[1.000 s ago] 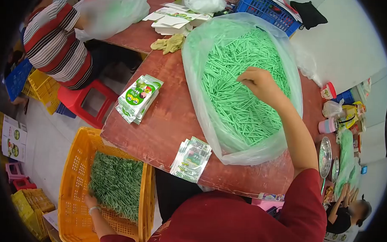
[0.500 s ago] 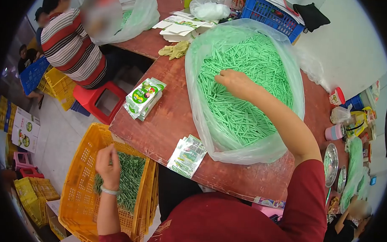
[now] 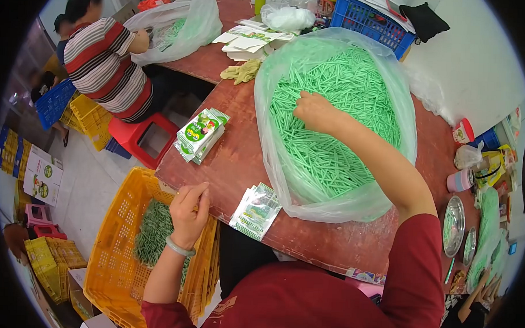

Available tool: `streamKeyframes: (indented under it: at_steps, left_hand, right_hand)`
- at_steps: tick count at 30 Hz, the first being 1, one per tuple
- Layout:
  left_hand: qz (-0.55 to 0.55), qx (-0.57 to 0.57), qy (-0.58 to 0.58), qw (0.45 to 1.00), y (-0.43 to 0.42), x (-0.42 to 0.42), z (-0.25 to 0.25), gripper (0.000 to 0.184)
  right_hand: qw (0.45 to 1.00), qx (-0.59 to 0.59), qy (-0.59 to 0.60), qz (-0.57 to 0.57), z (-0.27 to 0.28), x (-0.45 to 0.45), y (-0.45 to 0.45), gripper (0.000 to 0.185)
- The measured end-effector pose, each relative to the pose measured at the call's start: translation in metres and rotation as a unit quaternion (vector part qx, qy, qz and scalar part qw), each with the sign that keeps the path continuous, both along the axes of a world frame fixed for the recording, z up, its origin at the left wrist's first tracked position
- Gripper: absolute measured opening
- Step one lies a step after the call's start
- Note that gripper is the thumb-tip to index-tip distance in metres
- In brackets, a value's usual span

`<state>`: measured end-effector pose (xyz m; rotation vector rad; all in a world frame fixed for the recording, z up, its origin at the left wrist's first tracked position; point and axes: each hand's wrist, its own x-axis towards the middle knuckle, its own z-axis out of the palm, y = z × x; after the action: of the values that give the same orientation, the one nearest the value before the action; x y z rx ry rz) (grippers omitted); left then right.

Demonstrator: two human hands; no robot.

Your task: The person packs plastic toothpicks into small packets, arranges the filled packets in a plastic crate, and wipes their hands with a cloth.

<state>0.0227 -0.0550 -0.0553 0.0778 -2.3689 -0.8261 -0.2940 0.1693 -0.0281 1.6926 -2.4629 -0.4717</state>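
Observation:
A large clear plastic bag [image 3: 265,158] full of thin green sticks [image 3: 358,80] lies open on the table. My right hand [image 3: 319,113] is inside it, its fingers closed in a pinch on green sticks; the fingertips are partly hidden. My left hand [image 3: 190,210], with a bracelet at the wrist, hovers by the table edge over the yellow crate [image 3: 112,245]. Its fingers are curled together, and nothing shows in them. Darker green twisted pieces [image 3: 154,232] fill part of the crate. Silver packets [image 3: 255,213] lie near my body, and printed packets [image 3: 201,133] are stacked farther left.
The red table [image 3: 323,238] has a yellow glove [image 3: 241,71], flat cartons [image 3: 252,39] and a blue basket [image 3: 371,20] toward the back. A person in a striped shirt [image 3: 107,66] sits on a red stool [image 3: 142,138]. Metal bowls [image 3: 454,225] stand at right.
My left hand has moved right and up, from over the crate toward the table edge. My right hand stays among the sticks, shifted slightly. The view has shifted a little.

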Motion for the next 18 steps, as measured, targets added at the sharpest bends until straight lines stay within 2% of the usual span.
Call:
streamKeyframes:
  at_steps: [4,7,10,14,18]
  left_hand:
    - [-0.014,0.019,-0.031,0.999,0.006,0.0,-0.001,0.016]
    - [-0.027,0.046,-0.064,0.996,0.014,0.0,-0.004,0.015]
    - [-0.034,0.054,-0.068,0.996,0.017,0.0,-0.011,0.015]
    - [-0.036,0.059,-0.067,0.995,0.019,-0.003,-0.017,0.015]
    - [-0.028,0.1,-0.159,0.982,0.035,-0.004,-0.015,0.02]
  right_hand:
    - [0.991,0.089,-0.062,-0.075,0.014,0.003,-0.011,0.02]
    - [0.974,0.016,-0.186,-0.129,0.012,-0.002,-0.005,0.032]
    - [0.969,0.011,-0.206,-0.134,0.017,-0.002,-0.001,0.042]
    - [0.968,-0.07,-0.224,-0.091,0.011,-0.005,0.012,0.042]
    - [0.947,-0.126,-0.277,-0.102,0.005,-0.009,0.018,0.042]
